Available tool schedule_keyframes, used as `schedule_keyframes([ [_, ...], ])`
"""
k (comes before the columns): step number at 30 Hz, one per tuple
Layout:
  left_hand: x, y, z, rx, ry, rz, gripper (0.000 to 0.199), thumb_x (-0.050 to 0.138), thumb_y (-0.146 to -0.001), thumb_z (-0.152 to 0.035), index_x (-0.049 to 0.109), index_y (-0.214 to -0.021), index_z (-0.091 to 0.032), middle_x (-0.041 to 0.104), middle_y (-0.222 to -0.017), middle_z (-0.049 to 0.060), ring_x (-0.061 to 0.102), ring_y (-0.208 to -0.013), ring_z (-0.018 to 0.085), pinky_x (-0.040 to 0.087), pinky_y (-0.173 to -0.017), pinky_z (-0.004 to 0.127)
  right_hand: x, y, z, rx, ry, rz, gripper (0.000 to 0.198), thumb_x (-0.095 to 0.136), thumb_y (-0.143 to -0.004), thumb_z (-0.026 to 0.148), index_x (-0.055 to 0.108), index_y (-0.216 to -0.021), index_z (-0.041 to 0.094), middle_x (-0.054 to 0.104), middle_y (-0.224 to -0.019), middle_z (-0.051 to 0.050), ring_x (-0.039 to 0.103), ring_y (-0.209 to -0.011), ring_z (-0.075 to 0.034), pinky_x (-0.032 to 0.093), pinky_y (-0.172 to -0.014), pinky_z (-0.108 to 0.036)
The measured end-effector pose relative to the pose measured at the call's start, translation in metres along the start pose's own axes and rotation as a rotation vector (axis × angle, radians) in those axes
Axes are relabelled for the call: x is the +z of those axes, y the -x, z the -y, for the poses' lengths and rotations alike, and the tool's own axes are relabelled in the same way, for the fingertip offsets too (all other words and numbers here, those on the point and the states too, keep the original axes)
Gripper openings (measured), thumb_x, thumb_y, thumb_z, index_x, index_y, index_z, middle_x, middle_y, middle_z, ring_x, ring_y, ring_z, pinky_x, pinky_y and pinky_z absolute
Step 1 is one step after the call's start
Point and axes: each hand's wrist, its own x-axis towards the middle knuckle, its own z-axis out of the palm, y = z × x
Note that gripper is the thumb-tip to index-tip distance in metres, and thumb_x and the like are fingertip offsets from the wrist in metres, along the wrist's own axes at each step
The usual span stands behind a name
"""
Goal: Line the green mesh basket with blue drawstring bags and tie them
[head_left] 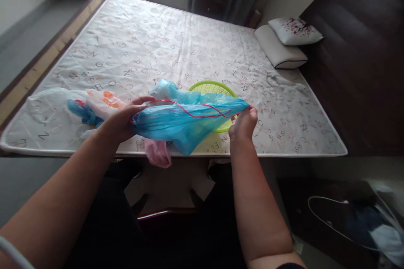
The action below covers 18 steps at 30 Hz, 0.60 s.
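A translucent blue plastic bag (pixel 176 122) is stretched sideways between my two hands, with a thin red drawstring (pixel 189 113) looping across it. My left hand (pixel 126 117) is closed round the bag's gathered left end. At the other end, my right hand (pixel 244 122) pinches the bag's narrow tip. Behind the bag a lime-green plastic basket (pixel 213 85) sits on the mattress, partly hidden. Below the bag, something of pink cloth (pixel 158 153) hangs over the mattress edge; its upper part is covered.
The bare mattress (pixel 151 42) has a letter print. Crumpled plastic bags (pixel 53 101), whitish, orange and blue, lie at its left front. A cushion (pixel 295 30) rests on a beige pillow (pixel 280 48) by the dark headboard (pixel 350 67). A white cable (pixel 325 218) lies low at right.
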Motion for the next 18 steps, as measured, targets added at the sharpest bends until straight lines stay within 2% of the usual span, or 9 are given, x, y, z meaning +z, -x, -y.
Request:
schedule_keyframes([
  [3, -0.008, -0.005, 0.003, -0.038, -0.171, 0.003, 0.055, 0.087, -0.076, -0.038, 0.077, -0.128, -0.024, 0.079, -0.110, 0.009, 0.068, -0.075, 0.019, 0.051, -0.057, 0.025, -0.007, -0.005, 0.002, -0.027, 0.098, 0.028, 0.027, 0.054, -0.090, 0.033, 0.052, -0.116, 0.026, 0.066, -0.110, -0.006, 0.072, -0.093, -0.020, 0.060, -0.076, -0.034],
  [5, -0.009, -0.007, 0.005, -0.059, -0.254, 0.018, 0.061, 0.090, -0.072, -0.043, 0.079, -0.129, -0.025, 0.080, -0.118, 0.010, 0.069, -0.079, 0.020, 0.052, -0.058, 0.024, -0.008, 0.003, 0.007, -0.222, 0.190, 0.047, 0.032, 0.050, -0.094, 0.033, 0.054, -0.124, 0.024, 0.065, -0.127, -0.012, 0.071, -0.115, -0.026, 0.061, -0.091, -0.043],
  [7, -0.007, -0.008, 0.007, -0.074, -0.294, 0.061, 0.060, 0.091, -0.071, -0.045, 0.082, -0.127, -0.026, 0.080, -0.125, 0.011, 0.072, -0.085, 0.021, 0.055, -0.061, 0.024, -0.007, 0.017, 0.015, -0.497, 0.287, 0.104, 0.038, 0.050, -0.098, 0.035, 0.056, -0.133, 0.024, 0.060, -0.146, -0.016, 0.060, -0.141, -0.030, 0.054, -0.111, -0.054],
  [9, -0.003, -0.008, 0.010, -0.093, -0.326, 0.100, 0.056, 0.092, -0.072, -0.048, 0.084, -0.124, -0.027, 0.080, -0.122, 0.010, 0.071, -0.084, 0.021, 0.055, -0.061, 0.023, -0.003, 0.033, 0.021, -0.714, 0.415, 0.262, 0.043, 0.058, -0.098, 0.040, 0.059, -0.139, 0.026, 0.055, -0.160, -0.015, 0.045, -0.158, -0.034, 0.040, -0.126, -0.062],
  [10, -0.001, -0.007, 0.011, -0.103, -0.342, 0.105, 0.055, 0.092, -0.072, -0.050, 0.085, -0.120, -0.027, 0.081, -0.116, 0.010, 0.070, -0.079, 0.020, 0.053, -0.058, 0.023, -0.001, 0.040, 0.023, -0.771, 0.491, 0.375, 0.046, 0.065, -0.097, 0.042, 0.062, -0.140, 0.027, 0.054, -0.163, -0.014, 0.041, -0.161, -0.035, 0.034, -0.129, -0.065],
  [12, 0.002, -0.006, 0.013, -0.129, -0.367, 0.100, 0.051, 0.093, -0.069, -0.056, 0.088, -0.109, -0.025, 0.080, -0.099, 0.009, 0.067, -0.070, 0.019, 0.050, -0.052, 0.023, 0.002, 0.049, 0.023, -0.779, 0.633, 0.618, 0.047, 0.077, -0.091, 0.041, 0.068, -0.136, 0.029, 0.059, -0.162, -0.012, 0.042, -0.159, -0.039, 0.026, -0.131, -0.071],
  [14, 0.004, -0.005, 0.015, -0.141, -0.365, 0.098, 0.051, 0.094, -0.067, -0.063, 0.088, -0.097, -0.023, 0.078, -0.092, 0.009, 0.068, -0.069, 0.021, 0.051, -0.051, 0.024, 0.004, 0.052, 0.018, -0.707, 0.708, 0.812, 0.038, 0.081, -0.089, 0.033, 0.076, -0.126, 0.028, 0.071, -0.146, -0.012, 0.057, -0.145, -0.039, 0.029, -0.129, -0.071],
  [16, 0.004, -0.006, 0.015, -0.139, -0.314, 0.141, 0.059, 0.090, -0.071, -0.072, 0.089, -0.106, -0.025, 0.082, -0.104, 0.012, 0.077, -0.083, 0.028, 0.060, -0.062, 0.029, 0.004, 0.049, 0.014, -0.613, 0.672, 0.920, 0.022, 0.077, -0.092, 0.027, 0.080, -0.113, 0.027, 0.080, -0.122, -0.009, 0.069, -0.122, -0.033, 0.042, -0.122, -0.063],
  [18, 0.004, -0.007, 0.015, -0.112, -0.237, 0.192, 0.075, 0.079, -0.078, -0.084, 0.084, -0.131, -0.032, 0.081, -0.127, 0.013, 0.079, -0.107, 0.036, 0.067, -0.079, 0.039, 0.003, 0.045, 0.014, -0.540, 0.549, 0.931, 0.012, 0.073, -0.095, 0.029, 0.082, -0.103, 0.027, 0.080, -0.104, -0.006, 0.071, -0.104, -0.027, 0.052, -0.110, -0.052],
])
